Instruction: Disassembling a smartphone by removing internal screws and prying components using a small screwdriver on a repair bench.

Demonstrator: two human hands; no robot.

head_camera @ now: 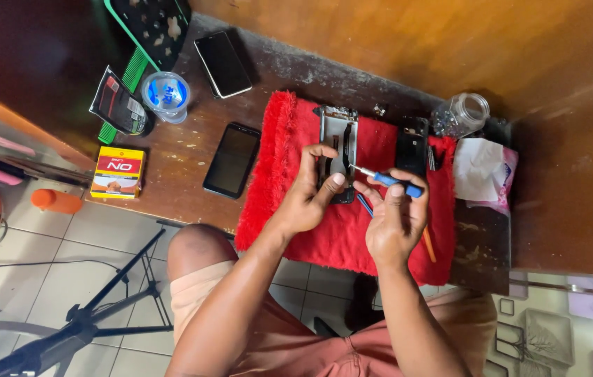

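Observation:
An opened phone body [338, 136] with bare inner parts lies on a red fluffy cloth [289, 202]. My left hand [308, 195] presses its fingers on the lower part of that phone and steadies it. In my right hand [394, 223] is a blue-handled screwdriver [395, 182], its metal tip pointing left at the phone beside my left thumb. A black phone back cover [413, 144] lies on the cloth to the right.
On the wooden table [178, 178] lie two phones [231, 160] [222, 63], a yellow box [118, 172], a lidded cup [165, 94], a glass jar [462, 114] and a tissue pack [483, 172]. A tripod [80, 321] stands on the tiled floor to the left.

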